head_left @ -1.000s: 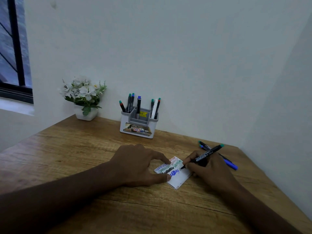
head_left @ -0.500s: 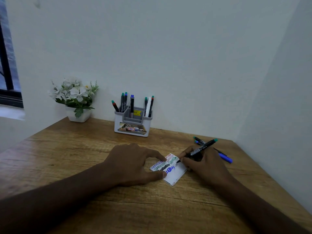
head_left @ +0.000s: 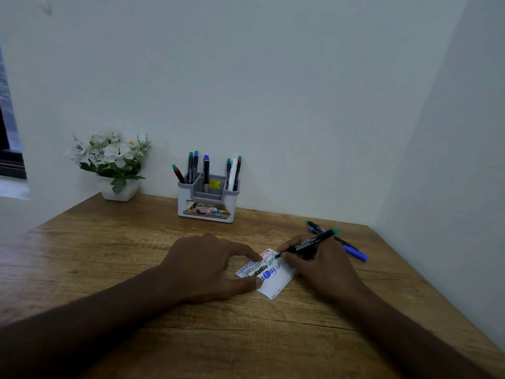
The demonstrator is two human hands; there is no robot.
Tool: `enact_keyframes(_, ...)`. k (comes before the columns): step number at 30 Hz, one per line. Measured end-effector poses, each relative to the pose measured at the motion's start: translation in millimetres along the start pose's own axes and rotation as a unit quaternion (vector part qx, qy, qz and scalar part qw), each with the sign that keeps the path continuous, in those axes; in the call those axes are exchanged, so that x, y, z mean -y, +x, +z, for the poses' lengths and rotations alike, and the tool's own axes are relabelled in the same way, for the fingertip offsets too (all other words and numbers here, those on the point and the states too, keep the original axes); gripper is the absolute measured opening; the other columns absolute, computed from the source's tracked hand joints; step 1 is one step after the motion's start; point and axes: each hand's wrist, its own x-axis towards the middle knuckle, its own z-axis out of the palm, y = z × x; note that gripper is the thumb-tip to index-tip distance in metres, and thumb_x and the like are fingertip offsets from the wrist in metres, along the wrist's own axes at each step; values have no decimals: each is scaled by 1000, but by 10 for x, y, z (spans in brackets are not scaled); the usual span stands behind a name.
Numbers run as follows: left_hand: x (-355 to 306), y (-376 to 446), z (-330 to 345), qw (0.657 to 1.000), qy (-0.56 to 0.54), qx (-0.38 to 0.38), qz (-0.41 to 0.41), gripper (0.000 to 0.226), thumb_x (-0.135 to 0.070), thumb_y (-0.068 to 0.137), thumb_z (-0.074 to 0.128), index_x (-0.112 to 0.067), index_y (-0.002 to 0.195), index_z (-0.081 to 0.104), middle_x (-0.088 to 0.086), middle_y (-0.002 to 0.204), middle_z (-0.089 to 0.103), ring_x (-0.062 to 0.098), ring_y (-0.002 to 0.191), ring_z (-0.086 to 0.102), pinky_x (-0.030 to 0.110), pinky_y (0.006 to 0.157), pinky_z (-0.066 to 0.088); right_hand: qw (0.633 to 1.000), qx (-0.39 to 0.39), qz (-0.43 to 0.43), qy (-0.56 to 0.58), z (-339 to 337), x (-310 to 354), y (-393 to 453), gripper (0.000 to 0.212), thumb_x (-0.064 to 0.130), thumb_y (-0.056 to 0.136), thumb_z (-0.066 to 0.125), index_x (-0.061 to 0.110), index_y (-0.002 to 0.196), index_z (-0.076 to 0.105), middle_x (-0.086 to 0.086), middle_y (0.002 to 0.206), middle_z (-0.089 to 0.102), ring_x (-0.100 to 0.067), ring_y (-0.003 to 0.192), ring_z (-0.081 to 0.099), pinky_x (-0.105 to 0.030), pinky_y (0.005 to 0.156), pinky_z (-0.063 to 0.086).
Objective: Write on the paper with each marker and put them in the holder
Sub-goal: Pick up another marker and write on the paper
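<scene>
Paper (head_left: 276, 283) is white with red, green, black and blue squiggles (rows of loops), marker (head_left: 308, 243) black with a teal cap, table (head_left: 109, 255) wood-grain brown.

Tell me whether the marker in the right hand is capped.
Uncapped: the marker shows a bare tip touching the paper, gripped by the right hand.

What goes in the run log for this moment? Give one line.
step: writing | right hand: holds green marker, tip on paper | left hand: pins paper | holder: seven markers | table: markers waiting
</scene>
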Motion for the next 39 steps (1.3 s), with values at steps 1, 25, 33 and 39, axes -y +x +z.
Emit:
enact_keyframes(1,-4,-3,-6,1000,0,2,0,66,-94,80,38,-68,140,44,-26,69,43,-1,68,43,23,59,32,1000,4,0,-2,-6,11,-4,9,27,93,76,35,94,80,20,93,78,11,91,69,-11,75,56)
enact_keyframes(25,-7,-10,-3,1000,2,-2,2,65,-95,80,38,-69,140,43,-25,69,44,1,69,46,24,59,34,999,-19,30,4,-40,25,8,12,18,94,72,27,89,78,7,83,80,-8,75,77,-29,74,67)
enact_keyframes(33,-19,-17,-15,1000,-5,4,1,64,-94,80,38,-70,139,42,-25,69,44,3,69,45,25,60,34,999,-27,42,4,-45,28,4,7,19,92,74,25,91,78,6,82,81,-6,72,77,-29,73,67)
enact_keyframes(39,-7,-10,-11,1000,-3,0,0,65,-95,79,37,-70,139,42,-24,68,44,4,69,47,23,58,33,998,-47,38,20,-48,73,-18,5,19,90,77,24,92,77,5,84,80,-10,71,77,-32,73,67)
